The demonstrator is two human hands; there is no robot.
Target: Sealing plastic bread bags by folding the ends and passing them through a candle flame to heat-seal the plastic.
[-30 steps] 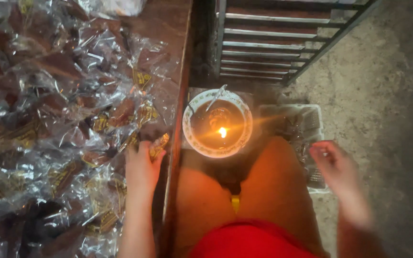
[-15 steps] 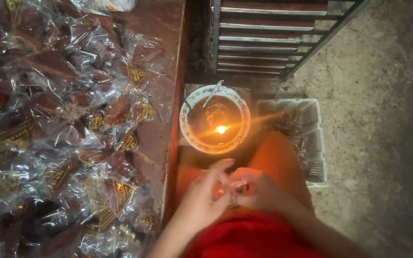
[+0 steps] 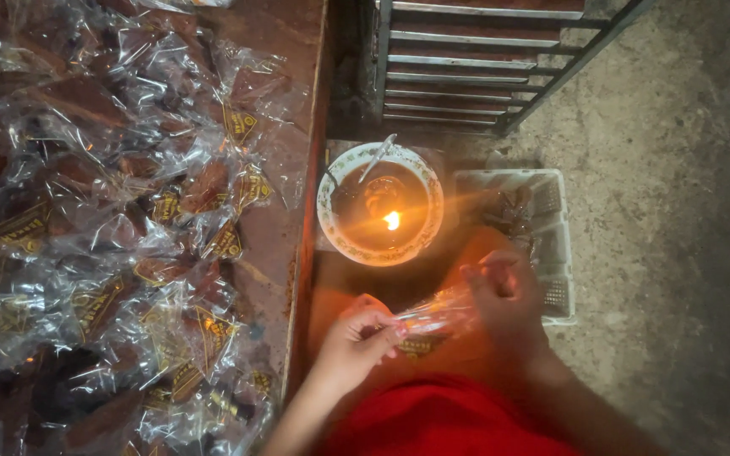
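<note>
My left hand (image 3: 355, 339) and my right hand (image 3: 504, 291) both grip one clear plastic packet (image 3: 434, 319) with a brown piece and a gold label inside, held over my lap in red cloth (image 3: 445, 418). The left pinches its near end, the right its far end. Just beyond the hands a white bowl (image 3: 331, 232) holds dark liquid and a small burning flame (image 3: 392, 220). A metal spoon (image 3: 376, 158) leans on the bowl's far rim.
A heap of similar clear packets (image 3: 111, 219) covers the wooden table at left, whose edge (image 3: 304, 253) runs beside my knee. A white plastic basket (image 3: 561, 245) with packets sits on the concrete floor at right. A metal grate (image 3: 475, 67) stands behind the bowl.
A second ago my left hand was at the table edge and my right hand out over the basket. Both came together over my lap and now hold one packet, drawn slightly apart.
</note>
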